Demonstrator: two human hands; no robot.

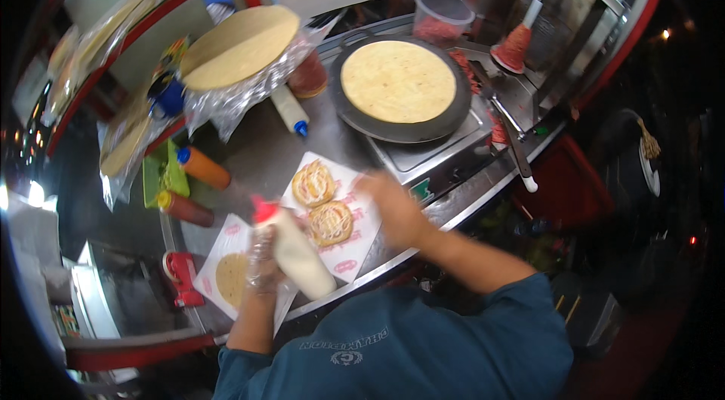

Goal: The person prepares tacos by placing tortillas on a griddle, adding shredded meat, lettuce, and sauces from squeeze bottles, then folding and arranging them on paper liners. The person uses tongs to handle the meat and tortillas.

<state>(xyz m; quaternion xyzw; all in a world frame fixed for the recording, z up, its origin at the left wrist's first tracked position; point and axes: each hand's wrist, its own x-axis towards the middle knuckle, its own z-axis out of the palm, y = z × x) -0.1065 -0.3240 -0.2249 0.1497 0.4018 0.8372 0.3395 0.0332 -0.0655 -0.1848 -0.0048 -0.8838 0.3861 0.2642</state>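
Left hand (262, 262) grips tilted bottle (300, 255) | right hand (394, 209) blurred, apparently curled

Between the left fingers (263, 243) and right fingers (371, 188), buns (331, 223) lie on paper (364, 228). Beyond both, a flatbread (399, 81) rests on a pan (400, 130); left of the left fingers lies a tortilla (229, 277).

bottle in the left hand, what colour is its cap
The cap of the bottle is red, slightly blurred; it shows best in the head view.
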